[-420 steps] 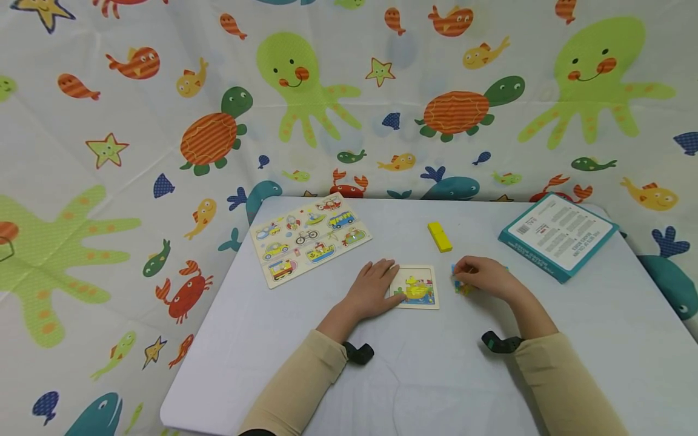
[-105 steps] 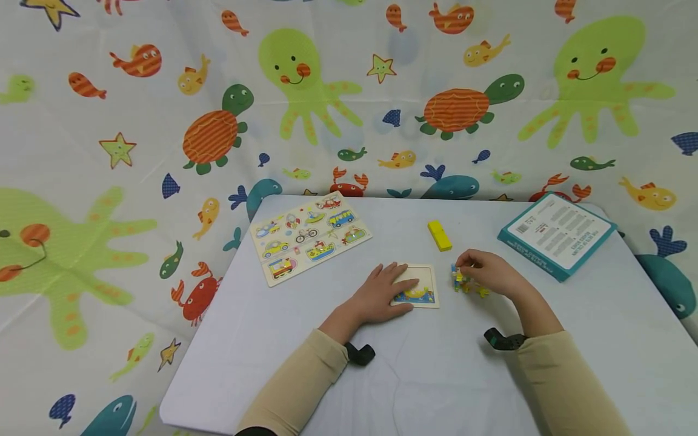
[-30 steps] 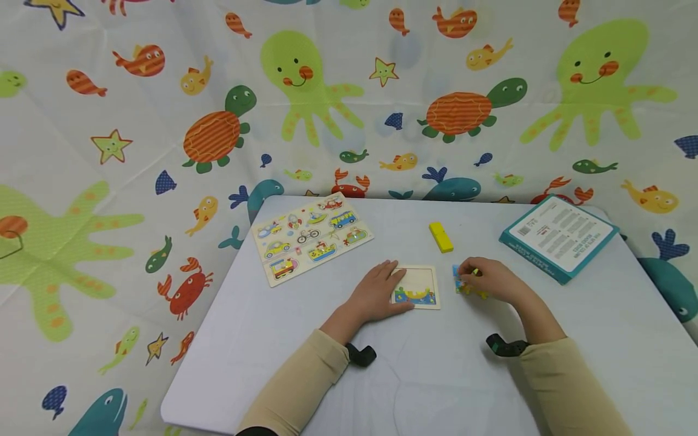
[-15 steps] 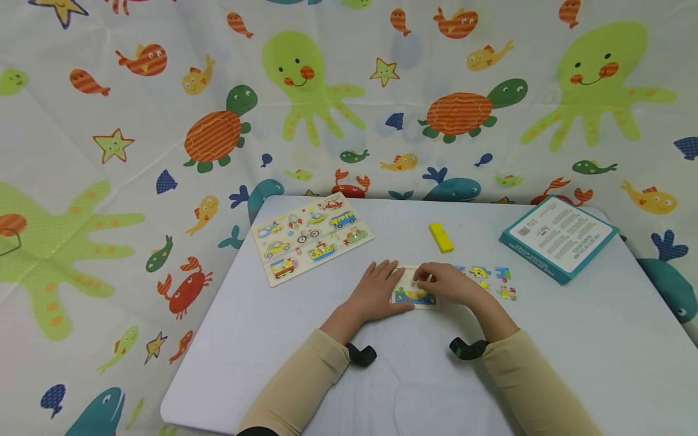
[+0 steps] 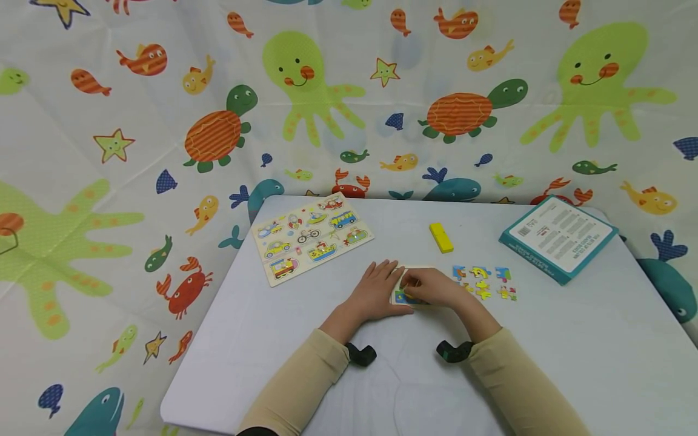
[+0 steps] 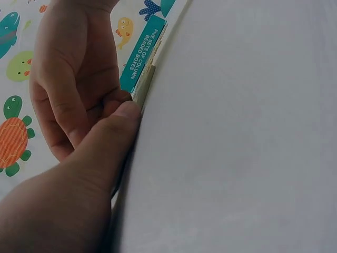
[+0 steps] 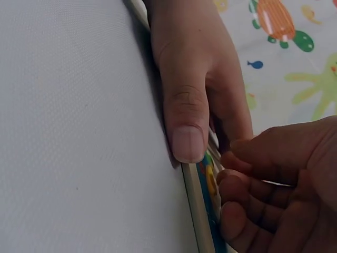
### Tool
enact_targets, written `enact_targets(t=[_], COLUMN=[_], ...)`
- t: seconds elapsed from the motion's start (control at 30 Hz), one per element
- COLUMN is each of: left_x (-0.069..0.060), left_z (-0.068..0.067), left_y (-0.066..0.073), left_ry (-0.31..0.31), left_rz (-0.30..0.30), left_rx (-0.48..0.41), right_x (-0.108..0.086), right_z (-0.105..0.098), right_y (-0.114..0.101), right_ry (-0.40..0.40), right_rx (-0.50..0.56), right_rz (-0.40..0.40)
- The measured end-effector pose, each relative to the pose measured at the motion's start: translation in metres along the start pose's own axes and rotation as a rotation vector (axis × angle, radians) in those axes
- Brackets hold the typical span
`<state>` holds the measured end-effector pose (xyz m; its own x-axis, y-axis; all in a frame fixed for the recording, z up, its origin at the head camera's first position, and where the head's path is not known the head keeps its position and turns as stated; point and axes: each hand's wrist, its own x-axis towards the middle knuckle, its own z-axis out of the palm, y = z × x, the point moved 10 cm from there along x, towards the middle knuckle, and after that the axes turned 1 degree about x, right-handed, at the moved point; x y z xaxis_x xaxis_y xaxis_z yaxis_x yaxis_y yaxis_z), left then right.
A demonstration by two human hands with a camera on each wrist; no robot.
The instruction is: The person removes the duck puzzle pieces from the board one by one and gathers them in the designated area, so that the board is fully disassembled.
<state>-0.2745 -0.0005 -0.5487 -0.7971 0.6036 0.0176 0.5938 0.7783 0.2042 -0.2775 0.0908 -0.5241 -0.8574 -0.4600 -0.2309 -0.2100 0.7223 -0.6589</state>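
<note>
Spread flat, the left hand (image 5: 375, 292) rests along the left side of the tray (image 7: 195, 203), a square wooden puzzle frame lying on the table (image 5: 414, 381). Its thumb sits on the tray's near edge. The right hand (image 5: 433, 286) is over the tray, just beside the left one, its fingers curled and the thumb drawn in towards the fingertips; I cannot tell whether anything is pinched between them, as that spot is hidden. It covers much of the tray, but some blue and green picture (image 5: 401, 297) shows inside at the lower left.

Tan sleeves (image 5: 297, 384) reach to the wrists, with a black device (image 5: 361, 355) at each cuff.

Just right of the tray, loose pieces (image 5: 483, 293) lie spread out, several yellow, others with blue, green or red. Beyond them is a yellow block (image 5: 441, 237). Farther back on the left, a board (image 5: 312, 239) with coloured vehicles lies at a slant. Towards the far right corner is a teal box (image 5: 558, 239) with a white printed top; its side reads "FIVE SETS OF COLUMN BEADED BOXES". Behind the table hangs a white cloth (image 5: 338, 36) printed with octopuses, turtles, fish and crabs.
</note>
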Motion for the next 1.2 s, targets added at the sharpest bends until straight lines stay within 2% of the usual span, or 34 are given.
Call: enact_targets(t=[0.47,0.77,1.2], left_x=[-0.001,-0.0002,-0.0011], left_z=[-0.0026,-0.0013,-0.0036], left_y=[0.0028,0.0016,0.0019], left_ry=[-0.013,-0.005,-0.004], left_rz=[-0.002,-0.001,-0.002], left_rx=[0.008,0.012,-0.019], right_x=[0.001,0.004,0.0029], right_z=[0.0026,0.0054,0.005], right_y=[-0.0005,-0.0027,-0.0056], right_ry=[0.0,-0.012,-0.028], right_rx=[0.003,-0.026,0.017], right_rz=[0.005,-0.025,-0.02])
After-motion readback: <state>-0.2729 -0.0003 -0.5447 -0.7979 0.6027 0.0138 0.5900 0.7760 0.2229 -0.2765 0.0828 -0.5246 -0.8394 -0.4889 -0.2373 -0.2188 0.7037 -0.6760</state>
